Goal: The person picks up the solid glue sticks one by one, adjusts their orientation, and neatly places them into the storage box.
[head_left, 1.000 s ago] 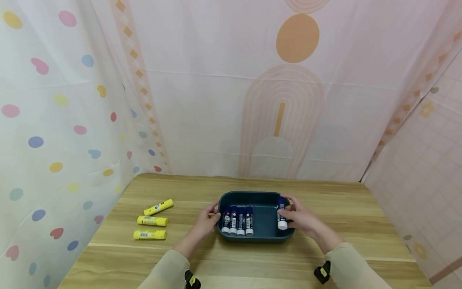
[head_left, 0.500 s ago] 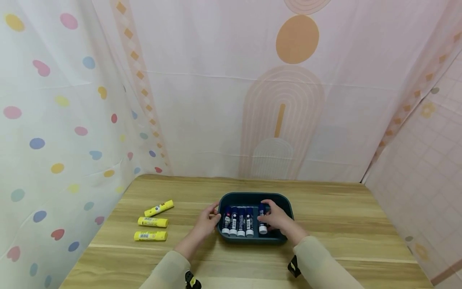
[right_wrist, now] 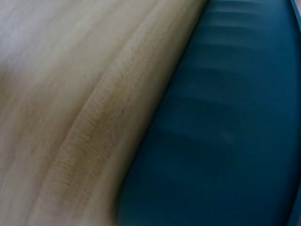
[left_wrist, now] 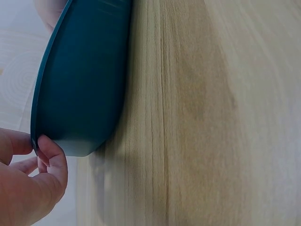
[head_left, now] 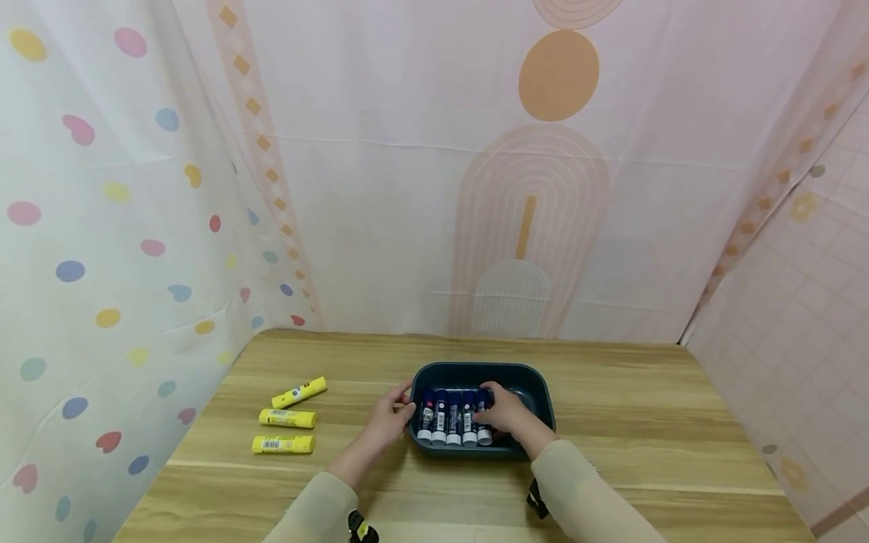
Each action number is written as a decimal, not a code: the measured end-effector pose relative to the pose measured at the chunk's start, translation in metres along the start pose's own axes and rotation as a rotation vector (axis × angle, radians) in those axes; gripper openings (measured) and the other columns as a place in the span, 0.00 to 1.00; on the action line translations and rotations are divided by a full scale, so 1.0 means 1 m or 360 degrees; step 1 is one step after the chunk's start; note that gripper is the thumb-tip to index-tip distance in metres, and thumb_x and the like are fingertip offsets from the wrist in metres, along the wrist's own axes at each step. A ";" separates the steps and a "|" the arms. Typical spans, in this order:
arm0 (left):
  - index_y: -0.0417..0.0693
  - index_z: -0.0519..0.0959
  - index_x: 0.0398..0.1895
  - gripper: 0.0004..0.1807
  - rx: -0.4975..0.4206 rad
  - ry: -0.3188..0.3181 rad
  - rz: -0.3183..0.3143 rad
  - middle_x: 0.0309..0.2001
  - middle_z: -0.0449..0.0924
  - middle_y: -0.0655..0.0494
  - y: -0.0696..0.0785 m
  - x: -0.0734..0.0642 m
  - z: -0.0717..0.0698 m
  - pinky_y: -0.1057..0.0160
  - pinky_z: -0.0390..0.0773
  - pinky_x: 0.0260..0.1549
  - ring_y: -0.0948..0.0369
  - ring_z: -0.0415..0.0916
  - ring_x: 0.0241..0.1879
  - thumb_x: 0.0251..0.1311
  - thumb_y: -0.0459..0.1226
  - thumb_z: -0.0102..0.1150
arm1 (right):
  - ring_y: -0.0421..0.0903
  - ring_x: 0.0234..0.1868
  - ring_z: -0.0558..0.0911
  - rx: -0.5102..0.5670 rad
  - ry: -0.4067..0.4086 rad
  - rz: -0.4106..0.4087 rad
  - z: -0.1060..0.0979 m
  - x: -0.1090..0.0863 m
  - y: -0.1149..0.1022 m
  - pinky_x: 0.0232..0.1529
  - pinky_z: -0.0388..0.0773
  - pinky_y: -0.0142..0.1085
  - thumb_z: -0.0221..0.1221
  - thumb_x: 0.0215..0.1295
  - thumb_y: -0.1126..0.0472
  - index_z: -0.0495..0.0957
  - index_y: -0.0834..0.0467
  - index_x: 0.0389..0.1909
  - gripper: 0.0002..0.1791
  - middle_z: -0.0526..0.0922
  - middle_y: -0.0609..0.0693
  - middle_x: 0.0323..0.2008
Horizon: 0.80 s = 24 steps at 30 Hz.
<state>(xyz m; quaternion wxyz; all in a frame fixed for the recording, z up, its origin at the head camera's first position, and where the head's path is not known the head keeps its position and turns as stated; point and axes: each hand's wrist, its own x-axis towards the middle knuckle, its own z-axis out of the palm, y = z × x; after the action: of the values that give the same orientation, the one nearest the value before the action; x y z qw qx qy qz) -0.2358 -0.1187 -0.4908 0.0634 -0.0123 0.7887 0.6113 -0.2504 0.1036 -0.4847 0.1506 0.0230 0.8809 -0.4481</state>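
Note:
In the head view a dark teal tray (head_left: pixel 536 400) holds a row of several dark blue glue sticks (head_left: pixel 453 417) with white ends toward the person. My left hand (head_left: pixel 389 417) pinches the tray's left rim; in the left wrist view the left hand's fingers (left_wrist: pixel 57 157) curl over the rim of the tray (left_wrist: pixel 84 84). Inside the tray, my right hand (head_left: pixel 509 415) grips the rightmost blue glue stick (head_left: pixel 484 430), set right beside the others. The right wrist view shows the tray's outer wall (right_wrist: pixel 211 141), with the right hand out of sight.
Three yellow glue sticks (head_left: pixel 284 443) lie on the wooden table (head_left: pixel 645 422), left of the tray. A patterned curtain (head_left: pixel 380 226) hangs behind the table and along both sides.
My right hand has carried a blue glue stick leftward from the tray's right end to the row of others. The left hand has stayed on the left rim.

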 end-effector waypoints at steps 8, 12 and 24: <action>0.39 0.63 0.67 0.25 -0.0001 -0.0003 0.0015 0.43 0.65 0.46 -0.003 0.000 -0.001 0.66 0.70 0.21 0.60 0.67 0.33 0.66 0.27 0.47 | 0.45 0.22 0.78 -0.0097 -0.0016 -0.0039 0.002 -0.001 0.002 0.23 0.77 0.36 0.63 0.59 0.62 0.60 0.58 0.68 0.37 0.69 0.68 0.59; 0.38 0.63 0.67 0.26 -0.0001 -0.0001 0.0021 0.43 0.65 0.46 -0.002 0.000 -0.001 0.64 0.71 0.24 0.59 0.68 0.34 0.66 0.27 0.47 | 0.46 0.23 0.78 -0.0204 0.0000 -0.0061 0.002 -0.001 0.002 0.26 0.77 0.38 0.63 0.59 0.60 0.61 0.58 0.68 0.36 0.66 0.68 0.62; 0.40 0.63 0.67 0.26 -0.0061 -0.0006 -0.0010 0.42 0.63 0.50 -0.003 0.001 0.001 0.71 0.64 0.17 0.62 0.65 0.31 0.66 0.27 0.46 | 0.42 0.14 0.71 -0.0351 -0.0028 -0.0193 -0.001 -0.011 -0.001 0.19 0.70 0.34 0.50 0.61 0.74 0.58 0.60 0.69 0.34 0.76 0.54 0.23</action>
<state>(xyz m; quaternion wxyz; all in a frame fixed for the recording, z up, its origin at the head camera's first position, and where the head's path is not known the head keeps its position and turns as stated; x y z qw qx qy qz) -0.2361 -0.1187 -0.4938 0.0664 -0.0148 0.7768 0.6261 -0.2406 0.1049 -0.4807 0.1325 -0.0509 0.9233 -0.3569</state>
